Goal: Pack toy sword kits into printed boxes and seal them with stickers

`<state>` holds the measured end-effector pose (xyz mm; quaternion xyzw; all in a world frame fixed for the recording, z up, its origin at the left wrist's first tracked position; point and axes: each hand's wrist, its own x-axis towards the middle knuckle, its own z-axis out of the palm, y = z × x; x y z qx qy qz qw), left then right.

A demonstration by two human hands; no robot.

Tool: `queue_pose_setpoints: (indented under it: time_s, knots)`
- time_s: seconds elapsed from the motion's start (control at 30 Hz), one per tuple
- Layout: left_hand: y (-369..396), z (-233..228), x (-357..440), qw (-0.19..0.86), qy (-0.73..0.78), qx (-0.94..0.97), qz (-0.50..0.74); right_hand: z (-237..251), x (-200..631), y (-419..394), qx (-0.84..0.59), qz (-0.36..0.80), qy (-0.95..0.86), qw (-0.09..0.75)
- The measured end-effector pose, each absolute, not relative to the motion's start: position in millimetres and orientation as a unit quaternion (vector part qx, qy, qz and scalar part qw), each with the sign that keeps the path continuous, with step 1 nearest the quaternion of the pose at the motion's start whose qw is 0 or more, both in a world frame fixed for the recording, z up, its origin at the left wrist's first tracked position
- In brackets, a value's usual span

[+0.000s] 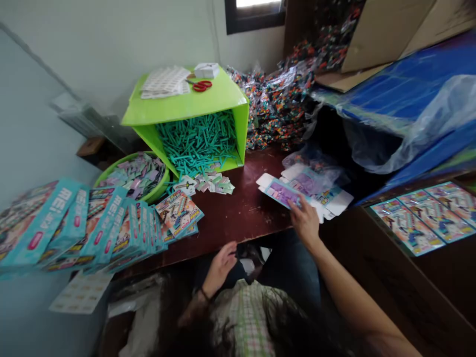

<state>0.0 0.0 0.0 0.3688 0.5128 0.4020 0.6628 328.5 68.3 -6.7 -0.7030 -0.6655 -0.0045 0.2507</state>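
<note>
A person's right hand (305,220) rests on a small stack of flat, unfolded cartons (297,191) at the near edge of a dark wooden tabletop (238,210), fingers together and pressed down on the top carton. The number of cartons in the stack cannot be told. The left hand (220,265) hangs below the tabletop edge, over the lap, fingers loosely curled with nothing clearly in them; whether they grip anything cannot be told.

At the back of the tabletop, one bright green bin (193,111) lies on its side, spilling a heap of teal plastic sticks (197,141) too many to count. On its upper face sit one pair of red scissors (202,86), a sheet of white stickers (165,82) and one small white box (207,70). One round green bowl (122,163) beside it holds small printed cards. More of those cards (208,182) lie scattered in front of the bin.

At left, a leaning row of about a dozen made-up turquoise boxes (92,225) rests near the tabletop's edge. A mound of clear bags of coloured pieces (278,106) fills the back right. To the right, three printed sheets (427,215) lie side by side.
</note>
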Motion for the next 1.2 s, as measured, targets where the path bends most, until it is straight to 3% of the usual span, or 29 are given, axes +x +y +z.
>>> queue_pose_setpoints:
  time_s: [0.07,0.17,0.3,0.43,0.63,0.87,1.0,1.2]
  knots:
    - [29.8,13.7,43.9,0.684,0.442,0.367,0.45,-0.7,283.6,41.7,-0.618,0.024,-0.733,0.284]
    - [78.9,34.5,74.9,0.634,0.471,0.305,0.532,2.7,233.7,14.8,-0.496,0.079,-0.799,0.331]
    - [97.2,42.6,64.5,0.646,0.467,0.28,0.535,6.3,236.6,33.1,-0.564,0.102,-0.699,0.428]
    - [73.4,33.5,57.9,0.677,0.469,0.26,0.504,14.0,244.7,60.4,-0.616,0.233,-0.621,0.425]
    - [70.2,30.9,47.1,0.513,0.539,0.31,0.592,35.8,206.1,49.8,-0.542,0.411,-0.589,0.436]
    - [61.1,36.5,9.6,0.496,0.528,0.414,0.551,18.7,200.4,33.9,-0.568,0.319,-0.588,0.479]
    - [36.9,21.8,6.7,0.468,0.556,0.417,0.546,16.7,202.5,33.6,-0.545,0.353,-0.62,0.441]
    - [24.1,12.1,2.1,0.481,0.578,0.377,0.54,37.2,219.1,51.2,-0.458,0.393,-0.739,0.299]
